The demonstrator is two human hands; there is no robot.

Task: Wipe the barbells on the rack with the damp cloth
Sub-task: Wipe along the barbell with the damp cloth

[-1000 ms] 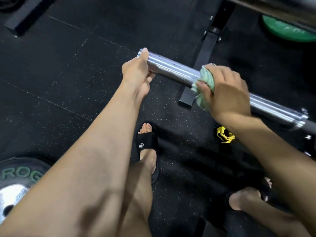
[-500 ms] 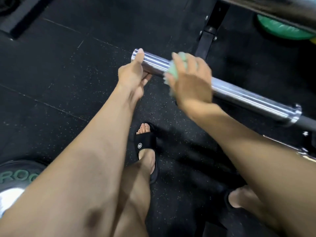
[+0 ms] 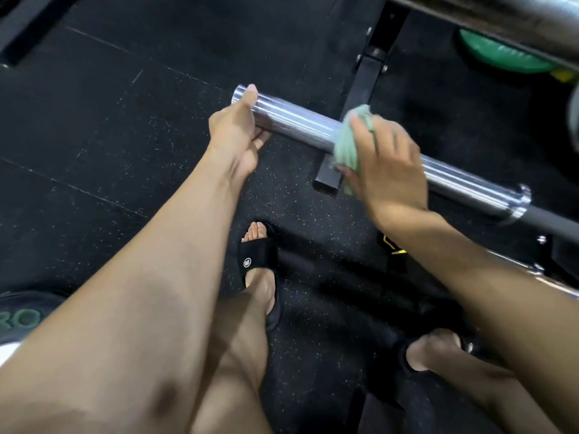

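Observation:
A chrome barbell sleeve runs from upper left down to its collar at the right, where the dark shaft continues. My left hand grips the sleeve's free end, thumb on top and fingers curled underneath. My right hand holds a pale green cloth wrapped over the middle of the sleeve; the hand is slightly blurred.
A second thick bar crosses the top right corner. A black rack foot lies on the rubber floor under the sleeve. A green plate sits at the top right, a black plate at the lower left. My sandalled feet stand below.
My right hand slid the cloth left toward the sleeve's free end, then back right to the middle. My left hand kept its grip on the end.

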